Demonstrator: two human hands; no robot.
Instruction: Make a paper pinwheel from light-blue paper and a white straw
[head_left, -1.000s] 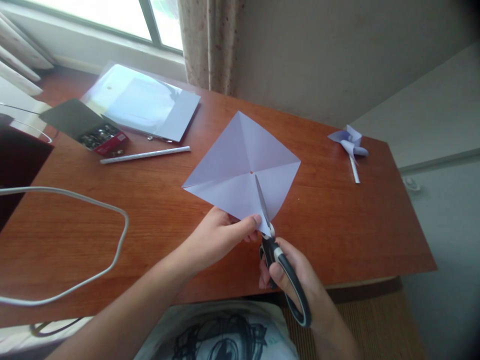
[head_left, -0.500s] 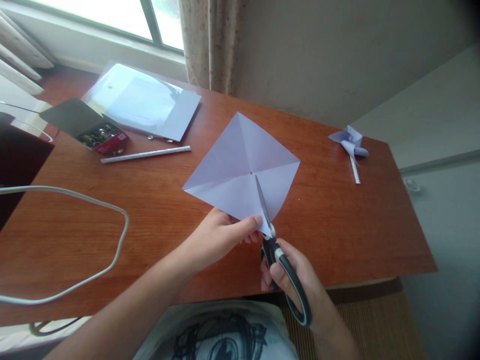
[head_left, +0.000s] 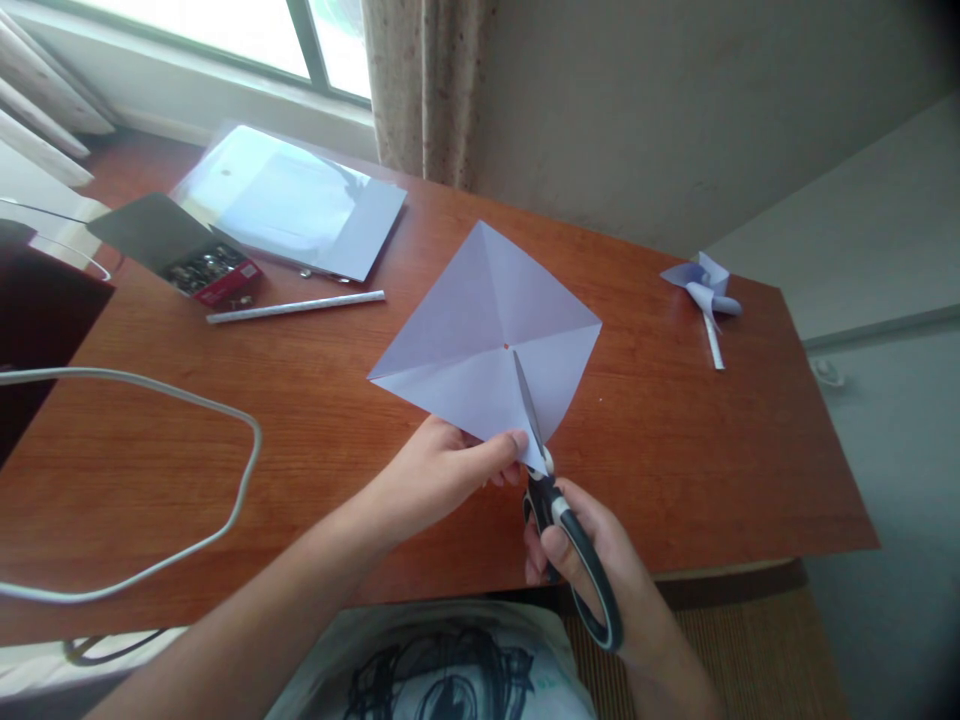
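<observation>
While the left hand [head_left: 442, 470] pinches the paper square [head_left: 480, 340] at its near corner, right hand [head_left: 592, 560] grips scissors [head_left: 555, 500], blades apparently near the centre dot; other three creases uncut.

The left hand [head_left: 439, 470] pinches the paper square [head_left: 480, 340] while the right hand [head_left: 592, 545] grips scissors [head_left: 559, 510] along its crease.

I have only the head view: it looks forward and down from above the seated person's lap, close over the worktop [head_left: 315, 440], facing the window [head_left: 225, 30] and curtain [head_left: 424, 90] at the far edge. No second view overlaps.
</observation>
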